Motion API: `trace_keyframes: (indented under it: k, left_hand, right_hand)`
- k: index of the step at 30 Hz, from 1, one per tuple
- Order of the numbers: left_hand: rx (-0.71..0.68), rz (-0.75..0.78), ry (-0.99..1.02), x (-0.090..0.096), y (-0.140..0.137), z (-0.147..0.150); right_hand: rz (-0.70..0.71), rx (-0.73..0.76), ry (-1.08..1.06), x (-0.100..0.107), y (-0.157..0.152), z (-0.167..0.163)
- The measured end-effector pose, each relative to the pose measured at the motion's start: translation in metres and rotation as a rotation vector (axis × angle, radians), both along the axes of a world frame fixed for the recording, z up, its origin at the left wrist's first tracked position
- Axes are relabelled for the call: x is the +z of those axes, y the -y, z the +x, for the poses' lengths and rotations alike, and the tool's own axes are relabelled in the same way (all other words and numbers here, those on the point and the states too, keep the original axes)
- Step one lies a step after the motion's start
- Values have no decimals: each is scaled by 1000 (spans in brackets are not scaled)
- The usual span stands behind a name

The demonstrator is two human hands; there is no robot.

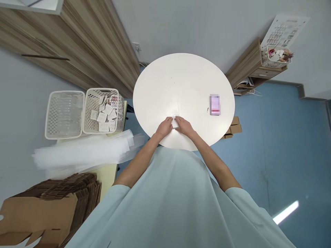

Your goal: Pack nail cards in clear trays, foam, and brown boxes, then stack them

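A small white squarish packet (175,122) lies on the round white table (160,79), close to its near edge. My left hand (164,127) grips the packet's left side with curled fingers. From the right, my right hand (184,126) has its fingers closed on the other side of it. Both hands partly cover the packet, so its exact kind cannot be made out. A faint, see-through strip seems to stretch away from it across the tabletop.
A phone-like pink-purple rectangle (215,104) rests on the table's right. At left stand a white basket of small packets (89,110), a basket of clear containers (48,115), rolled translucent sheeting (82,151) and stacked cardboard (38,213). Folded boxes (235,128) lie beyond the table's right edge.
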State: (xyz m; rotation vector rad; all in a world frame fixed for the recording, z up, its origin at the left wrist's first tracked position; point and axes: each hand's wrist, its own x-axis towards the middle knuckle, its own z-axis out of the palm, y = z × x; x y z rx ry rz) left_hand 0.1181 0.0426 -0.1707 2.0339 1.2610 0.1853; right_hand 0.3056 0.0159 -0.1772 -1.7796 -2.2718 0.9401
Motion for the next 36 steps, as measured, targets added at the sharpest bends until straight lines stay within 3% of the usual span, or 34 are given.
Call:
trace_keyframes:
  k: [6,10,14,20,24,31,36]
  left_hand:
    - [7,-19,55,-1,32,-16]
    - [20,-93,53,-5,61,-27]
    - [37,-128,60,-13,70,-32]
    - [190,-181,158,-15,50,-33]
    - [350,-246,145,-13,36,-31]
    - [680,-225,146,-23,30,-9]
    - [674,-132,95,-28,30,-6]
  right_hand:
    - [36,-16,-74,-4,38,6]
    - [-11,-104,-125,0,70,11]
    - [-17,-180,-169,3,84,17]
    - [-9,-276,-229,6,64,16]
    - [-41,-329,-181,6,41,7]
    - [-84,-466,-70,-4,25,-11]
    - [-151,-517,-4,1,17,-14]
